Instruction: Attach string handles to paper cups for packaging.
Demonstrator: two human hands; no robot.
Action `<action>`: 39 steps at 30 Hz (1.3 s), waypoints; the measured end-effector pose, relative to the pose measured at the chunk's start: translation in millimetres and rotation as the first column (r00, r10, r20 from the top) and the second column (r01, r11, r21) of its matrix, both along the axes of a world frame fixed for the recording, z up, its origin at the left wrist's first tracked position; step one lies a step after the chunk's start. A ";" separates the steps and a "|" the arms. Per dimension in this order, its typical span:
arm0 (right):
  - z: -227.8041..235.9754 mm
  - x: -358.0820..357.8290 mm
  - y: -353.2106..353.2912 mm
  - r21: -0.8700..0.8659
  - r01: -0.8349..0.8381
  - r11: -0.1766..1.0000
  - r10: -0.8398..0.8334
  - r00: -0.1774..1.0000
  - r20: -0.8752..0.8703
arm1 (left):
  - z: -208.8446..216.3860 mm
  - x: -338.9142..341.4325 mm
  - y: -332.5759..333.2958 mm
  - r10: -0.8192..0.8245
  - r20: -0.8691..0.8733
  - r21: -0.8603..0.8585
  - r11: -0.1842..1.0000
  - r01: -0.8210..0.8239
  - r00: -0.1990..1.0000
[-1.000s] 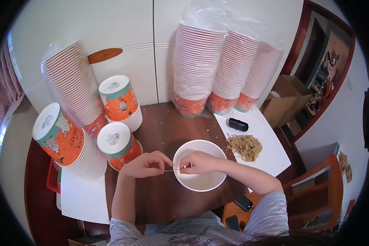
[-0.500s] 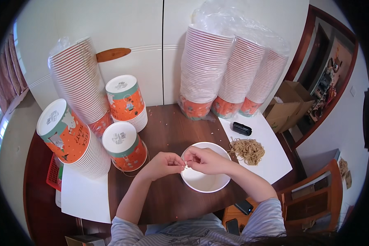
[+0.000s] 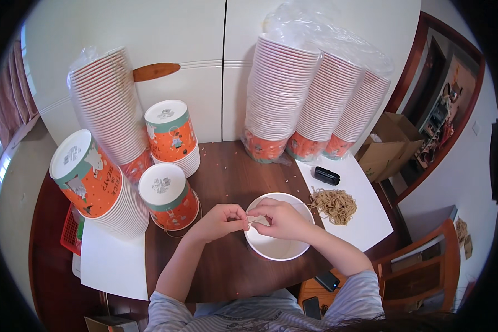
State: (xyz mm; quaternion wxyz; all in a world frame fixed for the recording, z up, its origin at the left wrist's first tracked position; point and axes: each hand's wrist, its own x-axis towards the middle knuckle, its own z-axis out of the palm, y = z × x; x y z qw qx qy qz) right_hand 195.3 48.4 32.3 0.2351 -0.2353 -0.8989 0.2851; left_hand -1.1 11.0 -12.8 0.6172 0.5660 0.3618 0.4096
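Note:
My left hand (image 3: 224, 221) is closed in a pinch at the left rim of a white paper bucket (image 3: 278, 253), whose open mouth faces up. Opposite it, the fingers of my right hand (image 3: 281, 219) pinch the same small pale strip (image 3: 258, 220), over the bucket's opening. Whether this strip is cord or paper, I cannot make out. Just right of the bucket lies a loose pile of tan cords (image 3: 334, 206), with some strands reaching toward its rim. An upside-down orange and green paper bucket (image 3: 174, 214) stands left of my left hand, a thin cord around its base.
Tall nested bucket stacks in clear plastic stand at the back right (image 3: 276, 94) and back left (image 3: 102, 99). More upturned buckets (image 3: 94, 182) stand at the left. A black case (image 3: 327, 175) lies behind the cords. A wooden chair (image 3: 420, 271) is at the right.
More of the pale strip shows between my fingertips now, below my right thumb. Both hands stay over the bucket in nearly the same place.

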 end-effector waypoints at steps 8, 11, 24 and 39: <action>-10.0 0.9 6.2 0.099 -0.028 0.995 0.022 0.998 0.063 | -3.5 -3.1 2.7 -0.029 -0.003 0.009 1.000 0.029 1.000; -9.0 1.3 3.0 0.049 0.061 0.997 -0.063 0.998 0.031 | -6.0 -5.0 4.9 -0.027 0.022 -0.044 0.999 0.028 0.999; -12.3 -4.8 1.2 0.001 -0.047 0.999 0.047 0.999 0.014 | -4.4 -6.7 2.0 0.011 -0.049 -0.006 1.000 -0.012 0.999; -15.9 -12.7 -12.2 0.280 0.042 0.959 -0.060 0.997 0.057 | 0.8 -9.8 1.3 0.095 -0.073 -0.134 0.985 -0.104 0.993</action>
